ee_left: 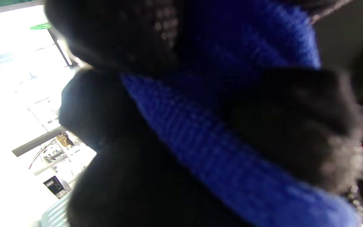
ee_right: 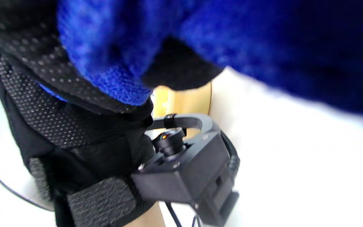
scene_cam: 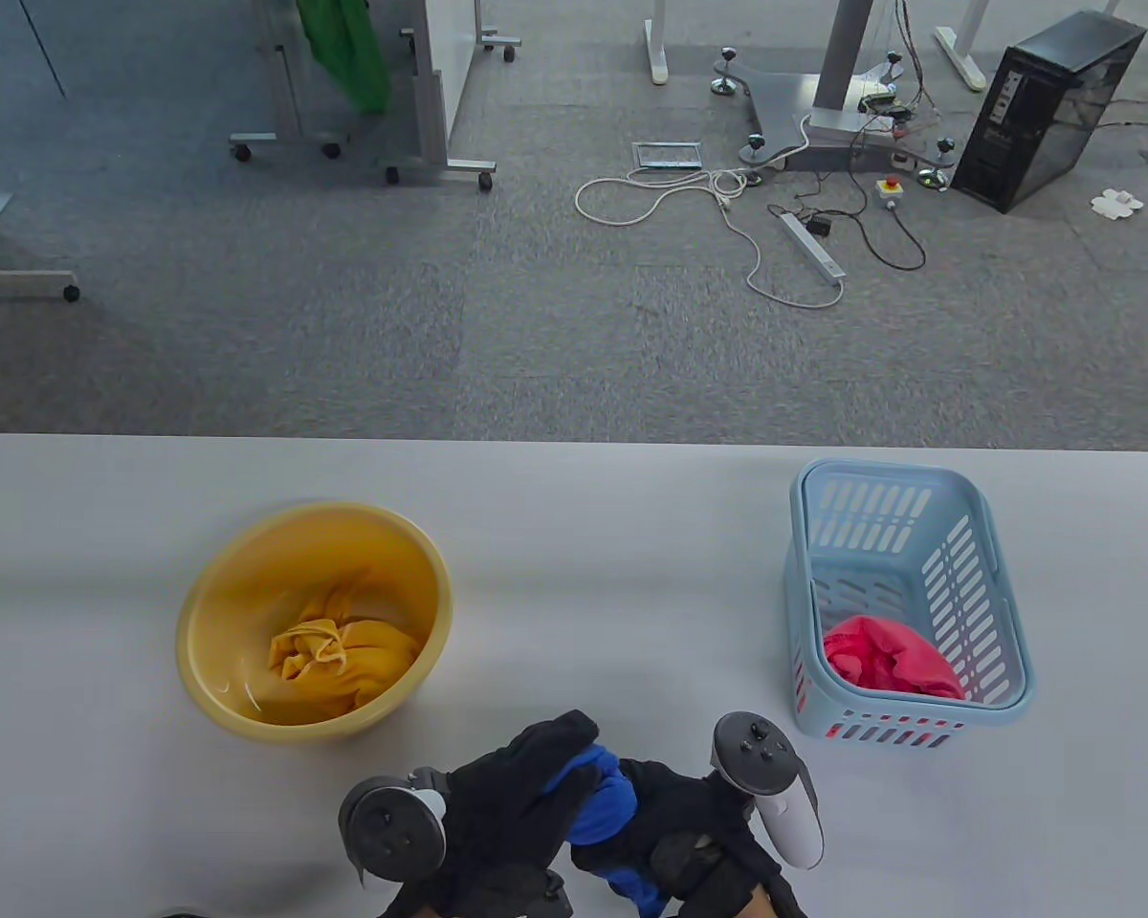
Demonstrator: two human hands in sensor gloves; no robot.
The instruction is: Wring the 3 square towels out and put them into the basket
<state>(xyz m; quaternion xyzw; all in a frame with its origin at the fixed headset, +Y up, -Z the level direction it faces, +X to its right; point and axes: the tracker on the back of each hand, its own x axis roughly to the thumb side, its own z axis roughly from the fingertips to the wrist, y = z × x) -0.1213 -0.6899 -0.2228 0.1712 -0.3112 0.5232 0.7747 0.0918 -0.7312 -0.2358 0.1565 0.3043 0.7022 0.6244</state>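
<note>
Table view: the blue towel (scene_cam: 601,808) is largely covered by the left hand (scene_cam: 512,794) and the right hand (scene_cam: 694,827); only its middle and a lower fold show. Both wrists are cut off by the near edge. The pink towel (scene_cam: 888,658) is partly screened by the near wall of the basket (scene_cam: 904,712). The lower part of the yellow towel (scene_cam: 337,655) sits behind the near rim of the yellow basin (scene_cam: 212,612).

Left wrist view: heavily blurred; gloved fingers (ee_left: 295,126) and blue cloth fill it, background overexposed.

Right wrist view: the basin is almost wholly hidden behind glove and towel; the table surface is washed out.
</note>
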